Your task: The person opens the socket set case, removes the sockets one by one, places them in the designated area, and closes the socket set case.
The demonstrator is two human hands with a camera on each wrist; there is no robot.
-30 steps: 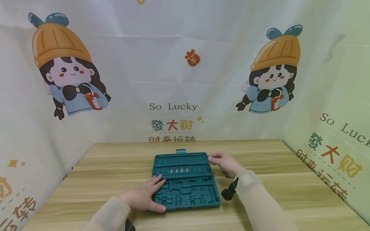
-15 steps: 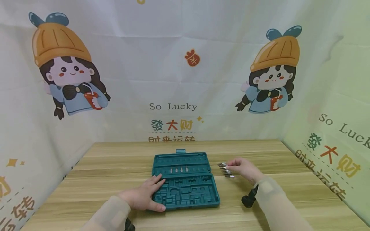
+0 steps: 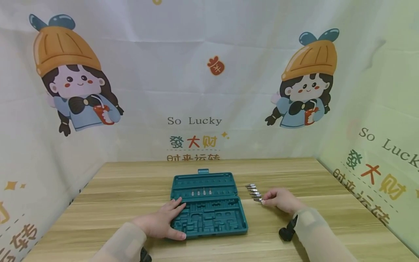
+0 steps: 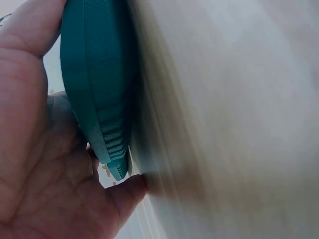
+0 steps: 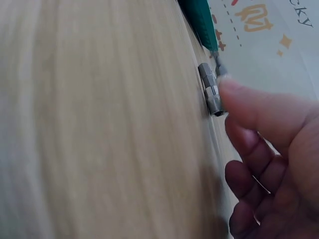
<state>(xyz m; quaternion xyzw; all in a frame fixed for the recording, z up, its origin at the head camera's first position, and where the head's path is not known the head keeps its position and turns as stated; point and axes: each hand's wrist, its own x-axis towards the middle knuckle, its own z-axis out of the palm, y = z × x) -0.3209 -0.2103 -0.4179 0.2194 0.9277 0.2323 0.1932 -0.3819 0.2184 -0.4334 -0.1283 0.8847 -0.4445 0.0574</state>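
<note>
A teal plastic tool case (image 3: 209,218) lies unfolded on the table, its lower half moulded with bare recesses. Several small metal bits (image 3: 201,192) stand in the lid half. My left hand (image 3: 162,222) rests spread over the case's left edge, and the left wrist view shows its fingers beside the case wall (image 4: 99,84). To the right of the case, several bit sockets (image 3: 252,190) lie in a row. At the near end of that row, my right hand (image 3: 281,201) pinches a bit socket (image 5: 219,65) between thumb and forefinger. Another bit socket (image 5: 211,92) lies just beside the fingertips.
The wooden table (image 3: 131,189) extends around the case on all sides. A printed cloth backdrop (image 3: 196,91) hangs behind it and along both sides. A black wrist camera (image 3: 288,231) hangs under the right sleeve, close to the tabletop.
My right hand has moved from the lid's right edge rightward to the row of bit sockets, then nearer along it to its closest end. The left hand stays on the case.
</note>
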